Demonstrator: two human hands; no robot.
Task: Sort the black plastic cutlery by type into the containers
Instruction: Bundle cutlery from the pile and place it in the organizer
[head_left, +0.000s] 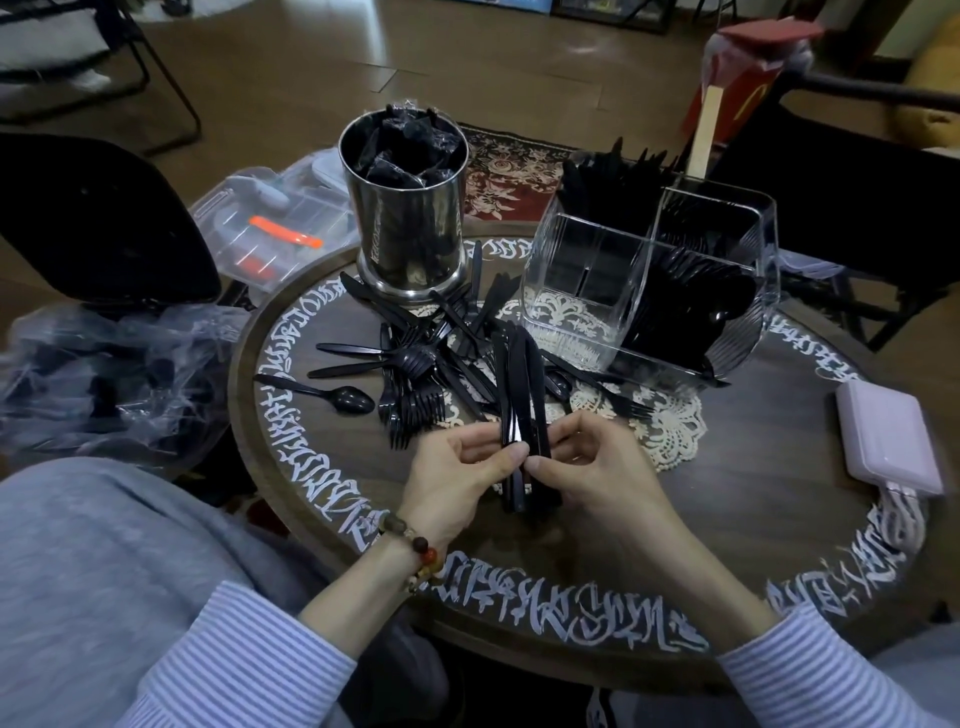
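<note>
**A:** Head view, left to right: what sits where, and why?

**B:** Far left, a crumpled clear plastic bag (104, 374) lies beside the round dark wooden table with white lettering (727, 519), probably the packaging. At the back stands a tall shiny metal canister (410, 228) stuffed with wrapped black pieces. In front of it, loose black plastic forks, knives and spoons (415, 364) lie in a heap, unsorted. To the right stands a clear plastic divided caddy (649, 291); its near-left section looks empty, the others hold black cutlery.

**A:** And the hands?

**B:** Both meet near the table's front edge. The left hand (457, 473) and right hand (592, 473) each pinch a bundle of black plastic knives (519, 395) between thumb and fingers, from opposite sides.

**A:** Why hold it so?

**B:** I judge they are squaring the bundle so it drops in as one.

**A:** Where is the bundle against the grip?

**B:** Handles poke out below the fingers; the longer part rises above them, toward the heap.
</note>
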